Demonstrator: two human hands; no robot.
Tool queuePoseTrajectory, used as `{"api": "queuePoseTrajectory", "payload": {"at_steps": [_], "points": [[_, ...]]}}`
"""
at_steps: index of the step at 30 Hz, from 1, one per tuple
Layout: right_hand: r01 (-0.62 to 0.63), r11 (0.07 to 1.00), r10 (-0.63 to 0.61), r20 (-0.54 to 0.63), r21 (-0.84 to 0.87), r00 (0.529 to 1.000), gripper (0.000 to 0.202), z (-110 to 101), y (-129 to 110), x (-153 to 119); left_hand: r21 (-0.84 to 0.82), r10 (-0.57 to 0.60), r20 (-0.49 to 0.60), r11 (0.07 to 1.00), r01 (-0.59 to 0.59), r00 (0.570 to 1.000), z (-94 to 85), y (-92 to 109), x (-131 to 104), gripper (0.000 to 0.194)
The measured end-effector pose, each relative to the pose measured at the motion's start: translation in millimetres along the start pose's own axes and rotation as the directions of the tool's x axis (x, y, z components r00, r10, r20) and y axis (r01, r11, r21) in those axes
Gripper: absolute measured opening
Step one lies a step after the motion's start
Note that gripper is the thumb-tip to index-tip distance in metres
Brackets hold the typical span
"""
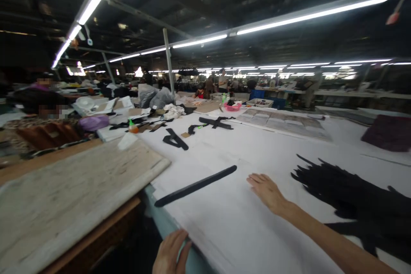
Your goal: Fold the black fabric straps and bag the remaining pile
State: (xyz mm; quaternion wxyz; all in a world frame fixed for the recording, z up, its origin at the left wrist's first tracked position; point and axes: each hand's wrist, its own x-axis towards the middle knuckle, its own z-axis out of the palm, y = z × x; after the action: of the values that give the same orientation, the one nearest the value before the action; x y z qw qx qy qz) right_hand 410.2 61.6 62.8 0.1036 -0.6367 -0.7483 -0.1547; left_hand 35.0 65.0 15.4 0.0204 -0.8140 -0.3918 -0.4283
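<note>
On the white-covered table, a long, narrow black fabric strip with rounded ends lies flat and slanted. My right hand is just right of the strip's far end, palm down with fingers stretched out. It holds nothing that I can see. At the table's near edge is my left hand, below the strip's near end. Its fingers are loosely bent, with a gap between them and the thumb, and nothing shows in them. A heap of black fabric strips spreads to the right, partly behind my right forearm.
Smaller black pieces and a pink basket lie farther back. A stained pale board stands on the left, with an orange-filled bottle beyond it. Dark maroon cloth is at the right. A person is at far left.
</note>
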Motion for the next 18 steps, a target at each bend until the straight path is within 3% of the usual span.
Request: {"api": "queuePoseTrajectory", "payload": {"at_steps": [3, 7, 13, 18], "points": [[0.115, 0.987, -0.122, 0.060, 0.112, 0.991, 0.033, 10, -74, 33, 0.061, -0.005, 0.031, 0.998, 0.003, 1.000, -11.1, 10, -5, 0.027], [0.090, 0.978, -0.116, 0.133, 0.190, 0.984, 0.039, 20, -125, 64, 0.093, -0.033, 0.046, 0.995, 0.029, 0.998, -16.8, 12, -11, 0.027], [-0.085, 0.979, 0.038, 0.245, 0.185, 0.969, 0.040, 32, -139, 80, 0.128, 0.035, 0.042, 0.991, -0.041, 0.998, -9.0, 7, -3, 0.027], [-0.130, 0.983, 0.097, 0.243, 0.126, 0.965, 0.036, 28, -126, 53, 0.139, 0.083, 0.078, 0.986, -0.093, 0.994, 2.2, 20, 6, 0.027]]}}
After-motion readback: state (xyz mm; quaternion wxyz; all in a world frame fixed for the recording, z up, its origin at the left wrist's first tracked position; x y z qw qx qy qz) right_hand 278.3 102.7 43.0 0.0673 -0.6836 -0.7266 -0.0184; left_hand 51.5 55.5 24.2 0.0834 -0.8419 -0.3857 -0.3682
